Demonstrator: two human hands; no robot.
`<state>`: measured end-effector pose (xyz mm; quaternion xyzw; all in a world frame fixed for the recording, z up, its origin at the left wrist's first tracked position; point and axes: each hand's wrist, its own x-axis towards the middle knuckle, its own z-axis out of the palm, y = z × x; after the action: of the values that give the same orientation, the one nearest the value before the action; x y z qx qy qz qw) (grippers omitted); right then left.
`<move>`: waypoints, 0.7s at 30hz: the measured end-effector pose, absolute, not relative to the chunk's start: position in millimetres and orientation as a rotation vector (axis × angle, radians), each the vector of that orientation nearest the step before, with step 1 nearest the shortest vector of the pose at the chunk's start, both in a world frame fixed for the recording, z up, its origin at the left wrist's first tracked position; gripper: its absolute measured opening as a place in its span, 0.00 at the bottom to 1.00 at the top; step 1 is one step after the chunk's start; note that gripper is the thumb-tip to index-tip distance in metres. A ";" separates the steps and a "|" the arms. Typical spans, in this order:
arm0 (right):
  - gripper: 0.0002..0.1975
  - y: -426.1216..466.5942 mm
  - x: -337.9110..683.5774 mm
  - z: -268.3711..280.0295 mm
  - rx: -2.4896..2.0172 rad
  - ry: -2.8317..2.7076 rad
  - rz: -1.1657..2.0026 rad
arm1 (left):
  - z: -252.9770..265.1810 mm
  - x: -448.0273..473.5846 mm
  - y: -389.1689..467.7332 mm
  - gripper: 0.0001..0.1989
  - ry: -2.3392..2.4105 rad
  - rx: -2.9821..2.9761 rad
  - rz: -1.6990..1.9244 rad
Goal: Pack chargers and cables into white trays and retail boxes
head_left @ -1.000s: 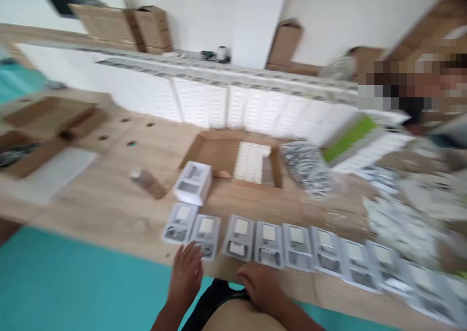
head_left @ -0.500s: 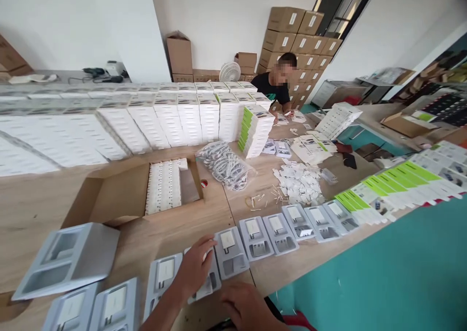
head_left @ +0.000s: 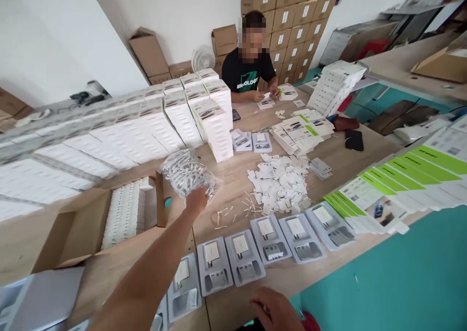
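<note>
My left hand (head_left: 197,200) is stretched forward to the near side of a clear plastic bag of white cables (head_left: 184,170); its fingertips are hidden at the bag. Low in the view, close to the table's front edge, my right hand (head_left: 273,309) has its fingers curled in; whether anything is inside them cannot be seen. Between my hands and the far side runs a row of grey plastic trays (head_left: 214,271). White chargers (head_left: 211,253) with prongs lie in their upper compartments. Some lower compartments seem to hold clear or whitish pieces.
Left of the bag stands an open carton (head_left: 78,224) with rows of white pieces. Behind is a wall of stacked white boxes (head_left: 120,136). A heap of small white pieces (head_left: 280,182) lies mid-table. Green-and-white boxes (head_left: 401,175) line the right. A co-worker (head_left: 248,73) sits opposite, handling small items.
My left hand has left the trays and gone forward to the bag of cables. My right hand stays low and curled. The view has swung to the right.
</note>
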<state>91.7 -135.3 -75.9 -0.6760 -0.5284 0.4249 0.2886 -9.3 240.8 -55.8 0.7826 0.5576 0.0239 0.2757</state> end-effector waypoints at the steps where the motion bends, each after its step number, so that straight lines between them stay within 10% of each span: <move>1: 0.11 -136.1 98.4 -76.3 -1.793 -1.370 1.160 | -51.8 -11.1 239.2 0.12 1.514 2.071 0.078; 21: 0.24 -26.3 60.3 -25.0 -1.007 -0.677 1.606 | 40.2 -66.3 69.2 0.15 0.864 0.784 0.697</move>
<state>60.3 -26.3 -25.0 -0.4228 -0.2843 0.6741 0.5348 -66.3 69.2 40.2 0.3625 0.3996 0.3223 0.7778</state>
